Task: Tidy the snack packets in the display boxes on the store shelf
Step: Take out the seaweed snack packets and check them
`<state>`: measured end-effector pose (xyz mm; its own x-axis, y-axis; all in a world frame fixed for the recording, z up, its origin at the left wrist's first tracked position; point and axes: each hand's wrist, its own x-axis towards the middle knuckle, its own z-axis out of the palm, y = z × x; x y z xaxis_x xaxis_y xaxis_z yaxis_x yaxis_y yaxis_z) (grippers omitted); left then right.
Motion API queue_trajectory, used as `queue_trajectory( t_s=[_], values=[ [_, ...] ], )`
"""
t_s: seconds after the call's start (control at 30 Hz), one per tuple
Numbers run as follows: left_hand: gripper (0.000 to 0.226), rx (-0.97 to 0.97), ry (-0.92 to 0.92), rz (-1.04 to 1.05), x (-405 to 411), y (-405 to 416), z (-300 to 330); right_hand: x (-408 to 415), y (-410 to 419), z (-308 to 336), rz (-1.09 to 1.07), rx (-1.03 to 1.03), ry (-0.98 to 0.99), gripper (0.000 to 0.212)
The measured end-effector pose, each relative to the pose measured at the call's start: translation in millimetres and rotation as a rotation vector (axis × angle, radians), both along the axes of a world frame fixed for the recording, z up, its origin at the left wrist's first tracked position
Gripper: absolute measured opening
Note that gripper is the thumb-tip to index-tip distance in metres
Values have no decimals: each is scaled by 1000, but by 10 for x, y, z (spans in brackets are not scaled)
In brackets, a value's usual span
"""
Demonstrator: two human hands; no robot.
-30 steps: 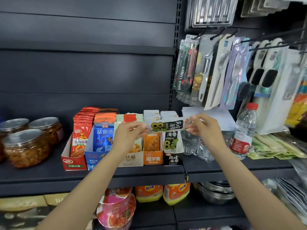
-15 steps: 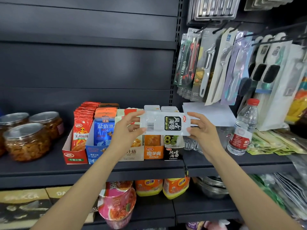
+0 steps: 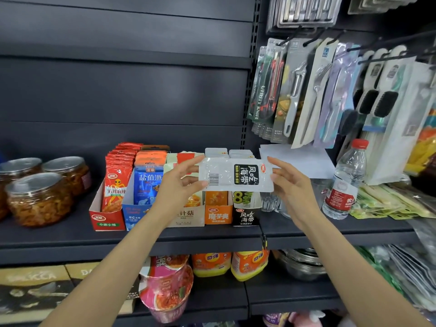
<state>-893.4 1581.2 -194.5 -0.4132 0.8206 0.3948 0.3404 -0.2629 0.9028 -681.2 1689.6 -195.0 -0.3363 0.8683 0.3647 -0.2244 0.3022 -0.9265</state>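
Observation:
A white snack packet (image 3: 232, 175) with a black label and a barcode lies sideways in the air, back face towards me, in front of the display boxes. My left hand (image 3: 179, 185) pinches its left end between thumb and fingers. My right hand (image 3: 292, 182) pinches its right end. Behind them a row of display boxes stands on the shelf (image 3: 70, 234): a red box (image 3: 106, 219), a blue box (image 3: 134, 215), a beige box (image 3: 188, 215), an orange box (image 3: 218, 215) and a black box (image 3: 246, 217), each holding upright packets.
Clear jars (image 3: 37, 197) of snacks stand at the shelf's left. A water bottle (image 3: 345, 180) with a red cap and glassware (image 3: 269, 201) stand right of the boxes. Carded utensils (image 3: 306, 90) hang above right. Cup noodles (image 3: 165, 286) and pouches sit on the lower shelf.
The packet has been turned over from its green-printed front edge to its white barcode back. Both hands stayed at its ends and rose slightly in front of the boxes.

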Motion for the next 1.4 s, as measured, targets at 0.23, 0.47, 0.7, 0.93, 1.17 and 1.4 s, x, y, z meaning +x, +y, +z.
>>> queue_trajectory(
  t_s=[0.23,0.47,0.7,0.93,1.17,1.4],
  values=[
    [39,-111,-213,-20,43,174,-46,78,75,33,-125,98,-129,29],
    [29,-253,-170,-42,195,360,-81,156,226,162,-275,298,-299,16],
    [58,-320,961,172,68,436,-311,194,313,141,-427,474,-564,7],
    [88,-353,1183,307,-35,466,-406,129,265,276,-403,568,-630,12],
    [89,-421,1196,293,-85,516,-384,107,257,264,-416,636,-673,18],
    [87,-429,1203,313,-50,514,-385,-46,276,32,-254,628,-894,23]
  ],
)
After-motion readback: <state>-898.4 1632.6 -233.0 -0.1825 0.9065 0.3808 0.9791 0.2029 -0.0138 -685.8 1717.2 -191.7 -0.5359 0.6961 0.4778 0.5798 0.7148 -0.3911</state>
